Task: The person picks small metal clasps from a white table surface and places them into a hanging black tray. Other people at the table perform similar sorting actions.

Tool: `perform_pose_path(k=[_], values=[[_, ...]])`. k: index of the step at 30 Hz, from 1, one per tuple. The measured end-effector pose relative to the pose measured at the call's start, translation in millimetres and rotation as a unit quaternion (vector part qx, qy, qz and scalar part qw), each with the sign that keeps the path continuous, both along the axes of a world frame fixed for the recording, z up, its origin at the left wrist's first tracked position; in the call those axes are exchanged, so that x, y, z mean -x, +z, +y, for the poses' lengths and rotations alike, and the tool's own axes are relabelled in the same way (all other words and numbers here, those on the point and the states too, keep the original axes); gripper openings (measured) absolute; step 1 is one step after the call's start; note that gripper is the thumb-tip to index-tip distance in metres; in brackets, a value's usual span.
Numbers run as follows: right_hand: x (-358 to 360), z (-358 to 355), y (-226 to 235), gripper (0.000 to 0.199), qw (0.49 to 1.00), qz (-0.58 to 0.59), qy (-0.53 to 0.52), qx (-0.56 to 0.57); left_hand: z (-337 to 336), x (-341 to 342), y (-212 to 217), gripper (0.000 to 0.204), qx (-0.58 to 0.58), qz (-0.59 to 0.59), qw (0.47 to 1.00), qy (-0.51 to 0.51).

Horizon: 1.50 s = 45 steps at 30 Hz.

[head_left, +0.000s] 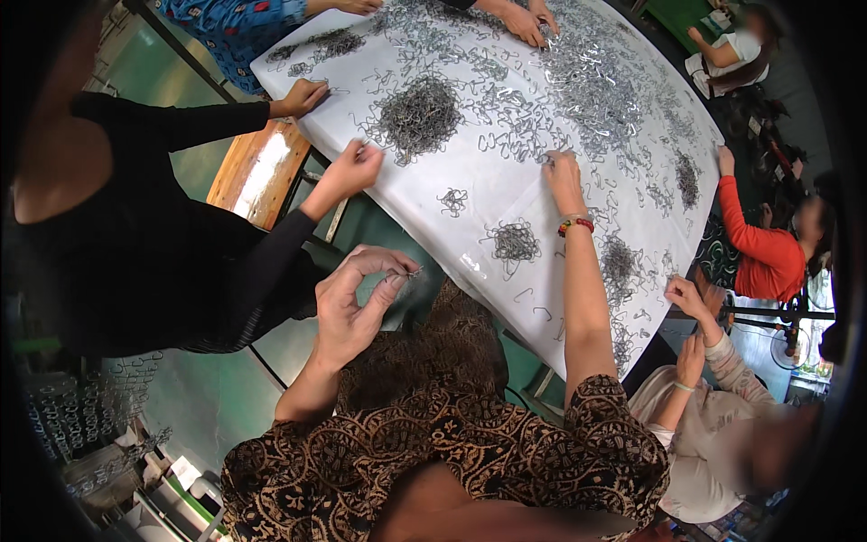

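Above my lap, off the table's edge, my left hand (348,303) is closed, pinching small bent wire hooks (414,272) between thumb and fingertips. My right hand (564,185) reaches out over the white-covered table (433,203), its fingers drawn together among loose hooks. Whether a hook is in those fingers is hidden by the hand. A small heap of grey wire hooks (515,243) lies on the near side of my right forearm, and a smaller clump (453,201) sits farther left. A few single hooks are scattered close to the near edge.
A large dark heap of hooks (420,116) and a wide shiny spread (591,86) cover the far table. Co-workers' hands work around it: a black-sleeved person (181,226) at left, a red-sleeved person (768,248) at right. A wooden bench (257,172) stands at left.
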State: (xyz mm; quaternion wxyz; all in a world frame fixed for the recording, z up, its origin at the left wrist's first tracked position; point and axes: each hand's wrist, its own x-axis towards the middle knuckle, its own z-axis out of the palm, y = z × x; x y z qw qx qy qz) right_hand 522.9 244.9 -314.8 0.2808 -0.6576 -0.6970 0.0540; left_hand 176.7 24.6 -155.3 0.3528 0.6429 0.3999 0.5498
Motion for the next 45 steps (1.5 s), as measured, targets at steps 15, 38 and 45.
perform_pose_path(k=[15,38,45], values=[[-1,2,-17,0.019,0.990,-0.125,0.070,0.016,-20,5,-30,0.007,-0.021,0.000,0.999,0.040],[156,-200,110,0.013,0.864,0.404,0.264,0.145,-12,3,-64,0.013,0.042,0.061,0.995,0.066],[178,-206,114,0.008,0.911,0.338,0.233,0.047,-6,1,-67,0.014,0.027,0.118,0.991,0.062]])
